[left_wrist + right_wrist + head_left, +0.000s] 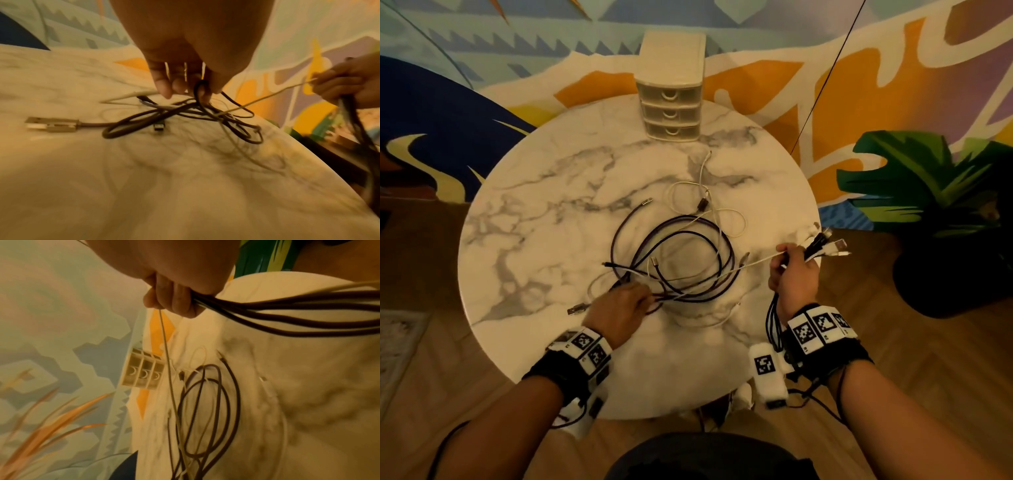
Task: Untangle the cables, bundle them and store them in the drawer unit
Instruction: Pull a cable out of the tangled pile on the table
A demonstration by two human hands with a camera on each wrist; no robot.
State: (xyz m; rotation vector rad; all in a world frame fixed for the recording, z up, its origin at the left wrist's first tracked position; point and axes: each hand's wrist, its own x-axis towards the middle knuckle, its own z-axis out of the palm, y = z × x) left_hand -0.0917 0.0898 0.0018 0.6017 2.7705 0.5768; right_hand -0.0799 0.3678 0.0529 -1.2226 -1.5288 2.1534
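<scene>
The person's right hand (792, 274) is clenched around a gathered bunch of cable ends (825, 245) at the right edge of the round marble table (524, 212), with dark strands hanging down below the fist and one thin white cable (722, 274) drawn taut from it back into the tangled cables (678, 260) near the middle of the table. The left hand (619, 308) is down on the near side of that tangle; in the left wrist view its fingers (164, 86) curl about a dark loop (200, 91) and pinch it. The drawer unit (671, 99) stands at the far edge with all three drawers closed. The likely trouble is the taut white strand: since it passes through dark loops, further pulling to the right could cinch a knot tighter instead of freeing it, or drag the whole pile toward the edge. The bunch in the right hand sits partly beyond the rim, so a slackened grip might drop the plugs to the floor. A loose metal USB plug (578, 309) lying just left of the left hand could also snag on a passing loop.
</scene>
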